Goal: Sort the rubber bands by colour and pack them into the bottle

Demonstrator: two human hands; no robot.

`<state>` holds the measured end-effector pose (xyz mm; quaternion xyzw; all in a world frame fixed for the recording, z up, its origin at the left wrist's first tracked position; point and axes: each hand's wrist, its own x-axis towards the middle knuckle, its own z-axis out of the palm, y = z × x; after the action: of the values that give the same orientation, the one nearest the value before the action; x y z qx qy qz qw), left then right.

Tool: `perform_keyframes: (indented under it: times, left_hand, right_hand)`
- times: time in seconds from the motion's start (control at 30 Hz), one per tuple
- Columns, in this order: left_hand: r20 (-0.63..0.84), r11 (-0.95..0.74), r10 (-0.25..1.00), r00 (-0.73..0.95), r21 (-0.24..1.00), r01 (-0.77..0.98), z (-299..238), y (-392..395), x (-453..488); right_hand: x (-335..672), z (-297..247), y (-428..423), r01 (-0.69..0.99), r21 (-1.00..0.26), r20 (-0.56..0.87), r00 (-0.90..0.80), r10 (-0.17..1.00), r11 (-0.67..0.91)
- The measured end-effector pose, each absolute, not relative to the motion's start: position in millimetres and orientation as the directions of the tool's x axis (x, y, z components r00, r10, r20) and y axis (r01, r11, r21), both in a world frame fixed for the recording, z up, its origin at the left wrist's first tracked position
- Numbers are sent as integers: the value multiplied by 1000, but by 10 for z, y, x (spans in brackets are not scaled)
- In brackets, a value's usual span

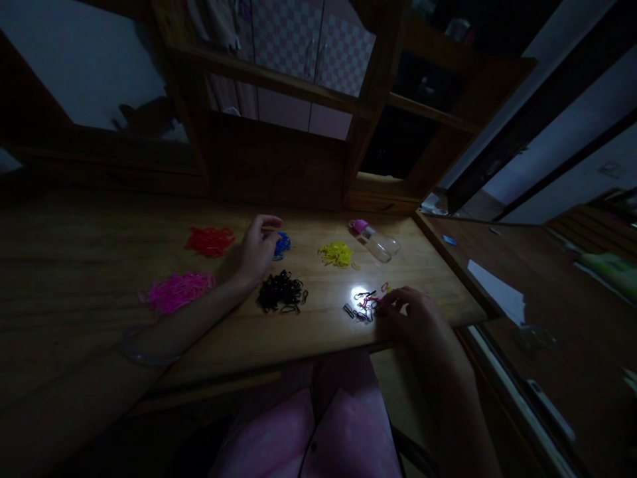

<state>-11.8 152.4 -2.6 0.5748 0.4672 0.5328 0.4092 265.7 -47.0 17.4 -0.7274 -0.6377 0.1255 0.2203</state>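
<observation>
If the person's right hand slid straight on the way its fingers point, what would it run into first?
Most likely the small mixed pile of colored pieces, immediately ahead of the right hand; they may already touch, but the dim view leaves depth unclear.

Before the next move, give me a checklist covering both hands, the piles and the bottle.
1. Left hand at the blue pile: ok.
2. Right hand at the mixed pile: ok.
3. Anything held in either hand: cannot tell, too dark and small.
4. Red pile, pink pile, black pile and yellow pile apart: ok.
5. Mixed pile one colour: not ok, black and red together.
6. Bottle clear of both hands: ok.
</observation>
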Motion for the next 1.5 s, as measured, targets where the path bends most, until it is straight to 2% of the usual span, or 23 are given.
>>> perform_keyframes:
  times: [0.17, 0.47, 0.63, 0.73, 0.97, 1.2, 1.3, 1.5]
  left_hand:
    - [235, -233, 972, -14, 968, 97, -18, 1525, -108]
    - [244, -244, 970, 5, 966, 89, -23, 1526, -105]
    - [249, -248, 969, -1, 965, 82, -23, 1530, -101]
    - [238, -237, 971, -1, 967, 91, -19, 1529, -105]
    - [251, -250, 968, 3, 963, 102, -42, 1528, -107]
    - [244, -244, 970, 8, 967, 68, -71, 1544, -112]
    - [258, -258, 966, 13, 963, 78, -82, 1547, -119]
    - [248, -249, 969, 12, 967, 60, -68, 1545, -106]
  right_hand:
    - [2681, 137, -420, 908, -406, 107, 156, 982, -100]
    - [2694, 205, -438, 841, -541, 230, 181, 956, -29]
    - [2522, 320, -417, 834, -547, 251, 72, 965, 79]
    - [2421, 326, -391, 838, -527, 210, -35, 977, 143]
    - [2432, 306, -294, 874, -458, 84, -139, 987, 162]
    - [2522, 361, 100, 921, -343, -116, -236, 965, 184]
    - [2568, 409, 198, 906, -374, -158, -274, 949, 199]
    - [2667, 591, 239, 840, -533, -186, -230, 955, 98]
